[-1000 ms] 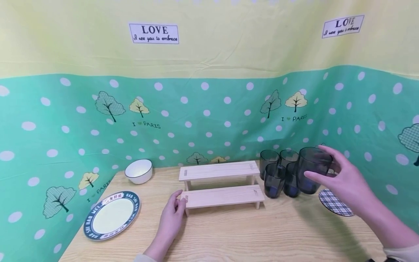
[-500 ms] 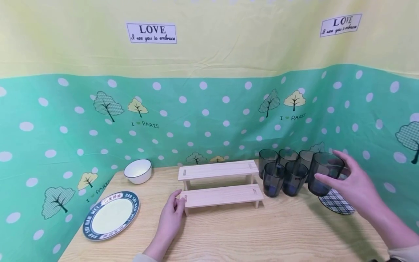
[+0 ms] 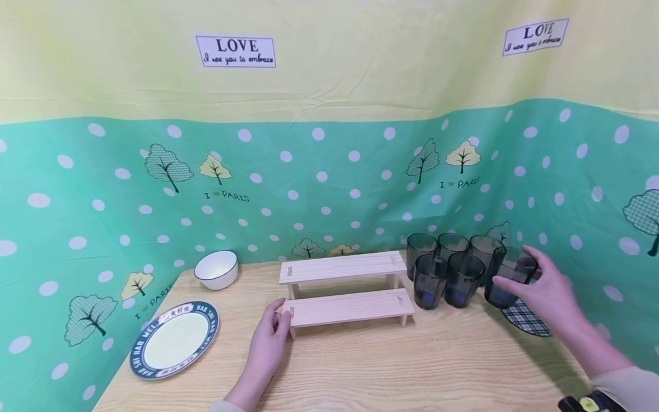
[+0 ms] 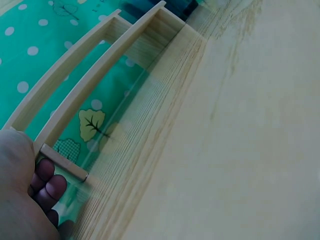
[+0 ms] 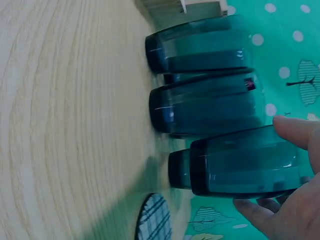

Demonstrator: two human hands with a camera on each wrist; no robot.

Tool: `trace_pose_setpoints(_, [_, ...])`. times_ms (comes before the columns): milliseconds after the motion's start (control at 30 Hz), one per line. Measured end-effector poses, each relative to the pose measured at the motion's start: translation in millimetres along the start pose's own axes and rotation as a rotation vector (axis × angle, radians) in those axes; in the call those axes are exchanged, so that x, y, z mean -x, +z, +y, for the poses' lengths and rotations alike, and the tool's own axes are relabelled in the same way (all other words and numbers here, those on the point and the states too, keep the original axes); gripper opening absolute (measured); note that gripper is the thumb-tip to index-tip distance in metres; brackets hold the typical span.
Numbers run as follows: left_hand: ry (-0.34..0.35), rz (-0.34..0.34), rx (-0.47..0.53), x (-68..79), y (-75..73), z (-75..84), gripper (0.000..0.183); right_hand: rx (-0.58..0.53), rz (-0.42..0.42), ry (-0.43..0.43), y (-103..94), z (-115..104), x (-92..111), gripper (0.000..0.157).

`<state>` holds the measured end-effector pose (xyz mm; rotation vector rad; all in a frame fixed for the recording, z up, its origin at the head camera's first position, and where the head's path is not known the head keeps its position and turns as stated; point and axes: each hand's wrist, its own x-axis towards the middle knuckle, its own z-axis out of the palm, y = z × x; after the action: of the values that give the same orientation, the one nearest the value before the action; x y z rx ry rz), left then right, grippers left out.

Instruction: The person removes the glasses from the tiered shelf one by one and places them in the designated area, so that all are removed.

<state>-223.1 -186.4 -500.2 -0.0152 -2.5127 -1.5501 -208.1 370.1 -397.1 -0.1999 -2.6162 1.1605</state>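
My right hand (image 3: pixel 551 294) grips a dark see-through drinking glass (image 3: pixel 504 286) from its right side, thumb in front. In the right wrist view the held glass (image 5: pixel 245 165) is upright beside the other glasses; part of another glass's base (image 5: pixel 177 169) shows behind it. Several matching glasses (image 3: pixel 429 286) stand grouped to its left. My left hand (image 3: pixel 270 335) holds the left end of the low front wooden shelf (image 3: pixel 350 309). In the left wrist view curled fingers (image 4: pixel 52 192) lie by the shelf's leg. Whether the held glass touches the table cannot be told.
A higher wooden shelf (image 3: pixel 342 268) stands behind the low one. Left on the wood-grain table (image 3: pixel 360 372) are a white bowl (image 3: pixel 216 269) and a blue-rimmed plate (image 3: pixel 175 340). A checked round mat (image 3: pixel 527 317) lies under the right hand. Patterned cloth (image 3: pixel 309 171) walls the back and sides.
The right hand has carried the glass rightward, then lowered it slightly beside the group, uncovering the glasses behind. The left hand has stayed on the shelf end.
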Motion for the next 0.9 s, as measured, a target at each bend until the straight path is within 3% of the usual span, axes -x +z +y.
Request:
trace_pose_setpoints(400, [-0.025, -0.007, 0.008, -0.1, -0.4, 0.0, 0.05, 0.003, 0.02, -0.023, 19.3, 15, -12, 0.117])
trace_pose_setpoints(667, [-0.021, 0.002, 0.003, -0.7, 0.5, 1.0, 0.049, 0.02, -0.004, 0.022, 22.6, 22, -15, 0.12])
trace_pose_setpoints(900, [-0.023, -0.001, 0.004, -0.2, 0.1, 1.4, 0.05, 0.018, -0.009, 0.006, 27.9, 27, -17, 0.118])
